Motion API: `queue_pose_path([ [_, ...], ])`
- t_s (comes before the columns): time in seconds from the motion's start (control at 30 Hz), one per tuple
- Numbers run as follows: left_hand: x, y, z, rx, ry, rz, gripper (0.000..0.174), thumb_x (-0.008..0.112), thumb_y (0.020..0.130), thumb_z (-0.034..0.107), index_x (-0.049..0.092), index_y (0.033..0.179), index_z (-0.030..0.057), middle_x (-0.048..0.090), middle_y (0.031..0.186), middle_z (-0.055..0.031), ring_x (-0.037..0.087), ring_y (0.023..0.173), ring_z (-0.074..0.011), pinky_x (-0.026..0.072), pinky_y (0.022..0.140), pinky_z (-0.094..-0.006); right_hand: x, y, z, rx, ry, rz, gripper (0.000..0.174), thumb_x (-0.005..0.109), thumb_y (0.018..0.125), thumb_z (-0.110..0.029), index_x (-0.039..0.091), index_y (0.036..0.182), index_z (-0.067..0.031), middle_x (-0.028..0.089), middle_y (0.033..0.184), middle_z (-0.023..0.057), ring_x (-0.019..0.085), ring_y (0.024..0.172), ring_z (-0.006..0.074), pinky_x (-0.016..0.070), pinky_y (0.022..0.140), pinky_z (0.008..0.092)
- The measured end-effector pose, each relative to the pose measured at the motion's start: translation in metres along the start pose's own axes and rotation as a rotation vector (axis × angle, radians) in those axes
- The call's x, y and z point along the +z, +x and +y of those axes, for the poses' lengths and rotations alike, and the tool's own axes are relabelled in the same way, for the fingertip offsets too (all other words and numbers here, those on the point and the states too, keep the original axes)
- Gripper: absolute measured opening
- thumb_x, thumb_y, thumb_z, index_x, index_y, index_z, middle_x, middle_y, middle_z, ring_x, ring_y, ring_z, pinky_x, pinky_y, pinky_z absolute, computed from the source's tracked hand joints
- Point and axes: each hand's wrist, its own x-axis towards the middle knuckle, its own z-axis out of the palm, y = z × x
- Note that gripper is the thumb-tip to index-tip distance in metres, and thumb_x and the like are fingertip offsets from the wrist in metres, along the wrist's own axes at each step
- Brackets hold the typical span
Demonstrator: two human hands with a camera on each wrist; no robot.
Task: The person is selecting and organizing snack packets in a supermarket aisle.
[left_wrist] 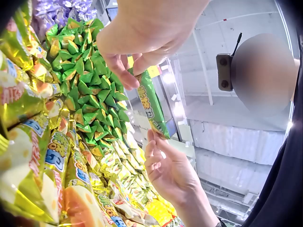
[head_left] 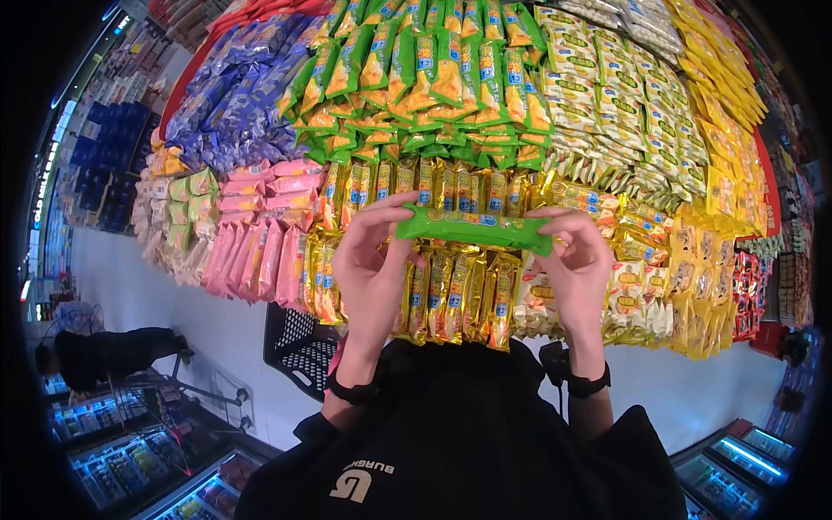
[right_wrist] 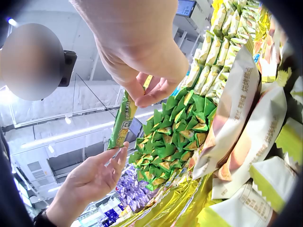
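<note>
A long green snack packet [head_left: 472,227] is held level between both hands, in front of a sloping display of packets. My left hand [head_left: 386,230] pinches its left end with fingers above and thumb below. My right hand [head_left: 563,234] pinches the right end the same way. In the left wrist view the left hand [left_wrist: 142,38] grips the top of the packet [left_wrist: 151,106] while the right hand [left_wrist: 170,170] meets its lower end. In the right wrist view the right hand [right_wrist: 137,52] pinches the packet [right_wrist: 122,123] from above, and the left hand [right_wrist: 94,177] touches its bottom end.
The display holds green packets [head_left: 416,78], purple ones [head_left: 234,95], pink ones [head_left: 260,234] and gold-yellow ones [head_left: 451,286]. A black shopping basket [head_left: 299,347] stands below my left forearm. Freezer cabinets [head_left: 130,459] line the floor, and a person in black [head_left: 104,355] bends at the left.
</note>
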Motion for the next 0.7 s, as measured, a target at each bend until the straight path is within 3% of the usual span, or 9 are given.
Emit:
queue_pose_path([
  [0.27,-0.0022,0.0009,-0.0034,0.007,-0.010,-0.004,0.011,0.057,0.092,0.000,0.059,0.103,0.0017,0.060,0.122,-0.0153,0.063,0.096,-0.0136,0.0523,0.060,-0.0228,0.0016,0.0017,0.0001,0.006,0.009,-0.001,0.024,0.053,0.079,0.018,0.057,0.092,-0.0020,0.066,0.107,0.0130,0.058,0.074,0.0050,0.0450,0.055,0.0176],
  [0.7,-0.0024,0.0028,-0.0037,-0.016,0.012,-0.015,0.011,0.057,0.092,0.001,0.060,0.102,0.0017,0.060,0.122,-0.0154,0.063,0.093,-0.0123,0.0516,0.060,-0.0223,0.0001,0.0027,0.0014,0.029,0.018,-0.001,0.023,0.055,0.080,0.017,0.056,0.093,-0.0017,0.066,0.107,0.0133,0.061,0.080,0.0067,0.0461,0.056,0.0181],
])
